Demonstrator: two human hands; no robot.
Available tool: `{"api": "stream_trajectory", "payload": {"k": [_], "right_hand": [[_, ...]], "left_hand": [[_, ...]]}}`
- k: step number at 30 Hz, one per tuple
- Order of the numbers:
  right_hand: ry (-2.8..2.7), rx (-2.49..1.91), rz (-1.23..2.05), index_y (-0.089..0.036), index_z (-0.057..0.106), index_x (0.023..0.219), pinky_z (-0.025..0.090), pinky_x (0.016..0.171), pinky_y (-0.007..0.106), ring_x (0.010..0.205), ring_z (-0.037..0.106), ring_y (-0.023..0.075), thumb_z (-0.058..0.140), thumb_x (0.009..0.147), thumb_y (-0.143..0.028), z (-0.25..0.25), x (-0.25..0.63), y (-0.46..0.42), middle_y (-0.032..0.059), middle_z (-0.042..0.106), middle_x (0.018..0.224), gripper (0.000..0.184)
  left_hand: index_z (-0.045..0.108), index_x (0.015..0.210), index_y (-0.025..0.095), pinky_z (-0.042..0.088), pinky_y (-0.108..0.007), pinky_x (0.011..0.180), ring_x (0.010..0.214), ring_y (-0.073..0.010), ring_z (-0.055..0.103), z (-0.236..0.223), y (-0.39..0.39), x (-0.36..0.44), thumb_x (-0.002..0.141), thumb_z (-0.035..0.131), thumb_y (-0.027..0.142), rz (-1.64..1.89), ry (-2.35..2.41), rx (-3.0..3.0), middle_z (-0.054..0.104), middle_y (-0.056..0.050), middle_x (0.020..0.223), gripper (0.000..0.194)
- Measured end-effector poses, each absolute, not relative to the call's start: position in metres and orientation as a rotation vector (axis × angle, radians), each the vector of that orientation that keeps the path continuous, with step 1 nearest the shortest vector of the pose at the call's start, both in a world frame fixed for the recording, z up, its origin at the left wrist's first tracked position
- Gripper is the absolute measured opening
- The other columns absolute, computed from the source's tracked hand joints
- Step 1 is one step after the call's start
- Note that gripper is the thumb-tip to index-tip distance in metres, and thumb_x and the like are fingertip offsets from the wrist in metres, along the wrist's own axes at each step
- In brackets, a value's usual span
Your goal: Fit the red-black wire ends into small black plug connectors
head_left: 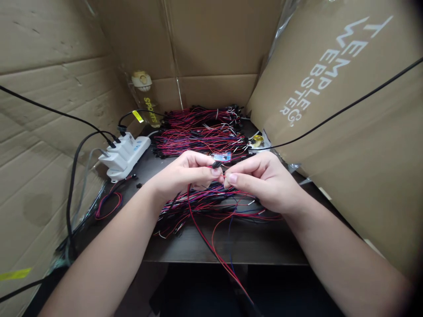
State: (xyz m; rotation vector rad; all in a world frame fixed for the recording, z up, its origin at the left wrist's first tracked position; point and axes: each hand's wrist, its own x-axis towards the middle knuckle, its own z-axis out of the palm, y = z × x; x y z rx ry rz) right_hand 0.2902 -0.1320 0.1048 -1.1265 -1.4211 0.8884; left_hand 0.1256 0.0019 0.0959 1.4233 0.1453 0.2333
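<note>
My left hand (198,169) pinches a small black connector (217,164) from which wires run. Close beside it, my right hand (261,180) has thumb and forefinger closed on a thin red wire (224,175) that spans the small gap between my fingertips. Red, black and blue wires of a cable (216,253) hang below my hands, over the table's front edge. Under both hands lies a loose bundle of red, blue and black wires (198,200). The wire's end inside my right fingers is hidden.
Two wire piles (201,141) lie behind my hands. A white power strip (127,154) with plugs is at left, near a coiled red-blue wire (110,200). A bottle (145,99) stands at the back. Cardboard walls (214,39) enclose the table (238,248); a black cable (346,108) crosses at right.
</note>
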Motion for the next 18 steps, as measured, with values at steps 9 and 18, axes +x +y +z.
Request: {"api": "stream_trajectory", "payload": {"k": [9,18], "right_hand": [[-1.433,-1.111,1.024,-0.010,0.081,0.076,0.023,0.043,0.023,0.047,0.030,0.0057,0.078,0.081,-0.025,0.1035,0.2913,-0.1335,-0.0034,0.046,0.049,0.017],[-1.552,-1.105,0.995,-0.009,0.080,0.074,0.026,0.043,0.022,0.045,0.033,0.0049,0.070,0.083,-0.015,0.1086,0.2899,-0.1325,-0.0034,0.049,0.048,0.015]], "left_hand": [[0.078,0.071,0.011,0.020,-0.024,0.047,0.046,-0.0056,0.028,0.0914,0.0042,0.1244,0.076,0.079,0.032,0.117,0.144,1.434,0.043,0.002,0.048,0.022],[0.079,0.066,0.012,0.021,-0.024,0.047,0.046,-0.0066,0.033,0.0975,0.0039,0.1232,0.073,0.077,0.029,0.090,0.186,1.609,0.048,0.001,0.047,0.019]]}}
